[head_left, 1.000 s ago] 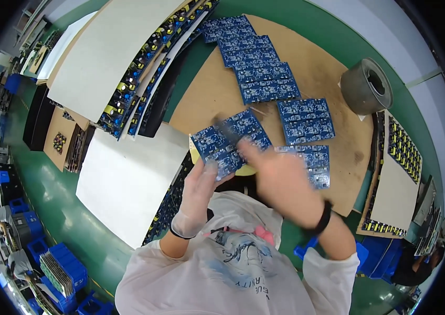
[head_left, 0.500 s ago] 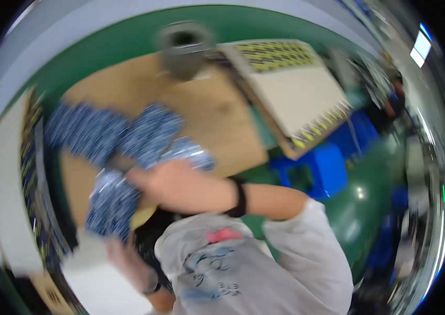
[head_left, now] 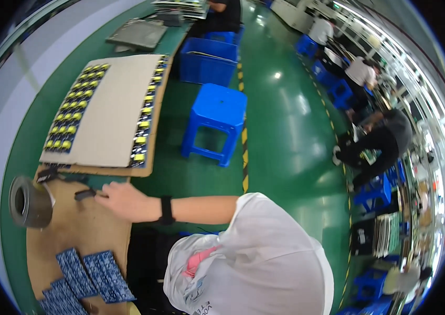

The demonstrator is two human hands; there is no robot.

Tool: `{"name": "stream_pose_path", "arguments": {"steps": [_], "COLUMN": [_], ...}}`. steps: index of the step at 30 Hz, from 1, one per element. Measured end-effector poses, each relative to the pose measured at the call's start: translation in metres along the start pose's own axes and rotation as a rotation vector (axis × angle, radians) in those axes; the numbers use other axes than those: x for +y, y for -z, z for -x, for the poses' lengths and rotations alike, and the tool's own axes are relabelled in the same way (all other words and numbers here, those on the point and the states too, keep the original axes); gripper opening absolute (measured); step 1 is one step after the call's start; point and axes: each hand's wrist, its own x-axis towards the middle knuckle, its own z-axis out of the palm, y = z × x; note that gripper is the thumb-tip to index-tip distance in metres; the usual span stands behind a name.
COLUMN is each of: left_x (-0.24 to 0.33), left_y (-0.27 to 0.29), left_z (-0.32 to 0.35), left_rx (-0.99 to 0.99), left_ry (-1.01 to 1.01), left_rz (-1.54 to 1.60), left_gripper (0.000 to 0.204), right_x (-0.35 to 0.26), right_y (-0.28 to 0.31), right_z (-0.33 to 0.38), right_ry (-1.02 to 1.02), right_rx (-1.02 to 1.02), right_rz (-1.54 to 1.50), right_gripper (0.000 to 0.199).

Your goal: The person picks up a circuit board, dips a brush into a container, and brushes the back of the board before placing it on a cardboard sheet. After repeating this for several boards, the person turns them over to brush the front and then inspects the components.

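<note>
Black tool (head_left: 84, 195), gripped in the right hand (head_left: 128, 202), jutting leftward from it, blue circuit boards (head_left: 108, 274) apart

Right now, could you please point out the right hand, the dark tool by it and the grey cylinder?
Right hand (head_left: 127, 202): head view, on its back.
Dark tool (head_left: 84, 195): head view, on its dark end.
Grey cylinder (head_left: 39, 206): head view, on its outer side.

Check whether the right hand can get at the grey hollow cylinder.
Probably yes: only the small black tool the right hand grips seems to lie between it and the cylinder.
</note>
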Motion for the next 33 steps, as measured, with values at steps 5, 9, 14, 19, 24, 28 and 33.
{"name": "stream_pose_path", "arguments": {"steps": [5,9,14,19,24,28,33], "left_x": [0.137,0.148,0.140,0.110,0.043,0.030,0.129], "left_y": [0.078,0.076,0.065,0.054,0.056,0.078,0.095], "left_z": [-0.050,-0.045,-0.047,-0.058,-0.074,-0.072,-0.084], "left_rx": [-0.372,-0.296,-0.127,0.099,0.062,0.164,0.220], "left_ry": [-0.119,-0.230,-0.332,-0.412,-0.120,0.349,0.912], "left_rz": [0.718,0.878,0.993,1.014,0.456,1.397,1.807], "left_gripper": [0.044,0.043,0.043,0.042,0.052,0.053,0.047], "right_x": [-0.026,-0.076,-0.139,-0.164,-0.165,-0.183,-0.168], "right_y": [-0.013,0.022,0.018,-0.009,0.027,0.021,0.033], "right_z": [0.002,-0.001,0.008,0.002,-0.011,-0.022,-0.023], "right_ry": [-0.061,0.115,0.083,0.052,-0.340,-0.229,-0.447], "right_rx": [0.076,0.095,-0.276,-0.118,-0.656,-0.740,-0.630], "right_rz": [-0.159,-0.917,-1.467,-1.637,-2.208,-2.182,-2.149], "right_gripper": [0.035,0.032,0.040,0.047,0.045,0.046,0.046]}}
